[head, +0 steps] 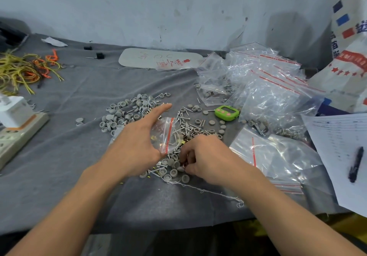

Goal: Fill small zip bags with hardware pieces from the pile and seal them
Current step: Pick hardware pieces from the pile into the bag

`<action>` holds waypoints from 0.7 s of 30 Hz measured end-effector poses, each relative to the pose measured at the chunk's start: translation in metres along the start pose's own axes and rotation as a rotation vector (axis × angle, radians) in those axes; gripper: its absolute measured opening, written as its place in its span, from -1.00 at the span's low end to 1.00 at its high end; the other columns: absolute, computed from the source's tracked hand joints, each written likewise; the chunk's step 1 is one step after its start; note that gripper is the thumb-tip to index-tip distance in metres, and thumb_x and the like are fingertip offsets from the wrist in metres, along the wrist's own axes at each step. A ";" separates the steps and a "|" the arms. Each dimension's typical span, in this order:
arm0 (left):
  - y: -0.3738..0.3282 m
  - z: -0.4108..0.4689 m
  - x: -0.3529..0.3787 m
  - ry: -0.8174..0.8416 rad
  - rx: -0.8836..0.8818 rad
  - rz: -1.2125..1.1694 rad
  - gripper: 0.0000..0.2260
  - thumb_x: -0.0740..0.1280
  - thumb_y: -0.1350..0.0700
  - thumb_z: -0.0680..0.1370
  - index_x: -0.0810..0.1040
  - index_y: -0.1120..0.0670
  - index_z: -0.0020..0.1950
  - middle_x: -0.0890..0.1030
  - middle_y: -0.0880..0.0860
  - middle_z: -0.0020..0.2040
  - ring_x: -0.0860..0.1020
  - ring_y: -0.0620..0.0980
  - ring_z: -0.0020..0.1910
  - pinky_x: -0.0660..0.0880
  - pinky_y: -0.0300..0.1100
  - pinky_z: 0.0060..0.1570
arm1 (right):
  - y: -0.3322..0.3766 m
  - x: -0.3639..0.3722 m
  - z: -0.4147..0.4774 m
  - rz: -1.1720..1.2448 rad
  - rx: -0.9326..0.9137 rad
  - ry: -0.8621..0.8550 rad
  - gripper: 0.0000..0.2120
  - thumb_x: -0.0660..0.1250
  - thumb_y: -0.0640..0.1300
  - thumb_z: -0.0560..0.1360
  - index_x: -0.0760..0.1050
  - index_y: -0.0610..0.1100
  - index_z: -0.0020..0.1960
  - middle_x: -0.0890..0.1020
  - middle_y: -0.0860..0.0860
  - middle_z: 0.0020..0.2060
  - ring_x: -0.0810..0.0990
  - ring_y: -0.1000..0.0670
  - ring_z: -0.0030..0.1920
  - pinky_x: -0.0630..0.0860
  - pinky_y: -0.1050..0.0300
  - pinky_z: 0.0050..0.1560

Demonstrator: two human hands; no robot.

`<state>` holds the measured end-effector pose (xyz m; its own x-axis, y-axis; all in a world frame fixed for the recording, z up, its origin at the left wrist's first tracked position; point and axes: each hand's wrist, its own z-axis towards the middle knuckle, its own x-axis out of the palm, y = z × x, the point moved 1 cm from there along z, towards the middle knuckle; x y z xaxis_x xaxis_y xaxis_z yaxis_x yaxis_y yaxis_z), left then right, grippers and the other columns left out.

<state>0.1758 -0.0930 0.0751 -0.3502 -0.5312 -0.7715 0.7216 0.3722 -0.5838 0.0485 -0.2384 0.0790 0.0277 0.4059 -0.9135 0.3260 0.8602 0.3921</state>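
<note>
Left hand [137, 142]: raised over grey-clothed worktop [69, 156], forefinger stretched forward, thumb side pinching small zip bag [165, 134] at its lower edge; fingers [158, 112] otherwise spread, clamped on bag only at the thumb. Small zip bag: clear, red seal stripe, a few pieces visible inside, held just left of right hand, above the pile. Right hand [206, 158]: palm down on the pile, fingers [187, 157] curled together into the hardware; whether a piece is gripped cannot be told. Pile of hardware [184, 128]: grey round caps and silver screws, spread directly under and beyond both sets of fingers, more caps [121, 116] heaped beyond left fingers. Loose white thread [208, 191]: on cloth, nearer the body than right fingers. Green timer [227, 112]: beyond right fingers, beside the pile. Filled zip bags [264, 89]: heaped beyond and right of right fingers; flat empty bags [278, 154] just right of right hand. Printed sheet [337, 136] with pen [355, 164] lying on it: far right. Yellow and orange ties [25, 69]: far beyond and left of left fingers. Power strip [14, 136] with white charger [14, 110]: well left of left hand.
</note>
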 end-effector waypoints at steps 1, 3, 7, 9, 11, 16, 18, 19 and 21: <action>0.001 0.000 0.000 -0.001 -0.001 0.009 -0.04 0.55 0.13 0.30 0.14 -0.50 0.47 0.47 -0.19 0.08 0.56 -0.38 -0.29 0.45 -0.35 -0.35 | 0.000 0.001 0.002 -0.002 0.011 -0.020 -0.84 0.50 -0.12 0.44 0.69 0.06 0.00 0.70 0.07 -0.23 0.64 -0.02 -0.17 0.54 0.17 -0.17; 0.002 0.001 0.000 0.000 -0.003 0.020 -0.04 0.56 0.13 0.30 0.13 -0.50 0.47 0.47 -0.22 0.08 0.57 -0.35 -0.26 0.43 -0.43 -0.35 | 0.001 0.007 0.004 -0.015 0.026 -0.082 -0.83 0.44 -0.10 0.48 0.66 0.07 0.05 0.70 0.01 -0.15 0.65 -0.11 -0.08 0.59 0.06 -0.06; 0.004 0.001 -0.001 0.000 -0.009 0.027 -0.05 0.54 0.13 0.30 0.13 -0.50 0.47 0.56 -0.17 0.11 0.59 -0.17 -0.35 0.47 -0.36 -0.33 | 0.001 0.017 0.015 -0.108 -0.027 -0.248 -0.70 0.25 -0.24 0.51 0.61 0.05 0.12 0.66 -0.04 -0.04 0.60 -0.19 0.03 0.42 0.03 -0.13; 0.005 0.002 -0.002 -0.006 -0.007 0.032 -0.05 0.53 0.13 0.30 0.13 -0.50 0.47 0.57 -0.18 0.12 0.59 -0.19 -0.32 0.45 -0.38 -0.31 | -0.003 0.017 0.022 -0.113 -0.043 -0.269 -0.68 0.22 -0.30 0.48 0.61 0.00 0.09 0.63 -0.05 -0.03 0.57 -0.19 0.05 0.38 0.03 -0.12; 0.007 0.001 -0.004 -0.023 -0.008 0.037 -0.06 0.53 0.12 0.31 0.14 -0.50 0.47 0.55 -0.21 0.12 0.58 -0.22 -0.31 0.40 -0.46 -0.30 | -0.008 0.015 0.028 -0.059 -0.021 -0.258 -0.73 0.23 -0.34 0.46 0.58 -0.02 -0.04 0.66 -0.05 -0.05 0.59 -0.19 0.04 0.46 0.02 -0.08; 0.009 0.001 -0.007 -0.062 -0.009 0.034 -0.10 0.55 0.05 0.34 0.14 -0.50 0.47 0.53 -0.16 0.14 0.56 -0.23 -0.22 0.46 -0.25 -0.18 | -0.022 0.000 0.035 0.324 0.082 -0.293 -0.75 0.42 -0.25 0.50 0.72 0.10 -0.13 0.75 0.11 -0.22 0.70 0.10 -0.11 0.59 0.21 -0.01; 0.012 0.003 -0.010 -0.068 -0.012 0.011 -0.09 0.57 0.04 0.33 0.15 -0.48 0.48 0.59 -0.09 0.22 0.60 -0.10 -0.10 0.46 -0.14 -0.03 | -0.026 -0.007 0.034 0.431 0.090 -0.275 -0.69 0.40 -0.28 0.50 0.70 0.13 -0.19 0.74 0.12 -0.31 0.72 0.14 -0.19 0.59 0.26 -0.14; 0.014 0.004 -0.011 -0.074 -0.010 0.007 -0.09 0.57 0.04 0.33 0.15 -0.46 0.49 0.60 -0.07 0.26 0.59 -0.07 -0.02 0.45 -0.13 0.02 | -0.029 -0.009 0.033 0.468 0.096 -0.248 -0.66 0.37 -0.31 0.51 0.70 0.11 -0.18 0.74 0.10 -0.32 0.74 0.09 -0.18 0.62 0.21 -0.14; 0.016 0.006 -0.014 -0.088 -0.013 0.007 -0.09 0.56 0.06 0.33 0.15 -0.45 0.50 0.58 -0.06 0.33 0.58 -0.06 0.05 0.46 -0.12 0.06 | -0.033 -0.011 0.030 0.584 0.122 -0.185 -0.66 0.31 -0.37 0.53 0.72 0.03 -0.13 0.75 -0.01 -0.30 0.76 -0.08 -0.14 0.70 0.01 -0.07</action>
<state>0.1957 -0.0838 0.0776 -0.2914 -0.5931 -0.7505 0.7159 0.3852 -0.5824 0.0657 -0.2806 0.0725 0.3939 0.7289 -0.5600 0.3128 0.4665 0.8273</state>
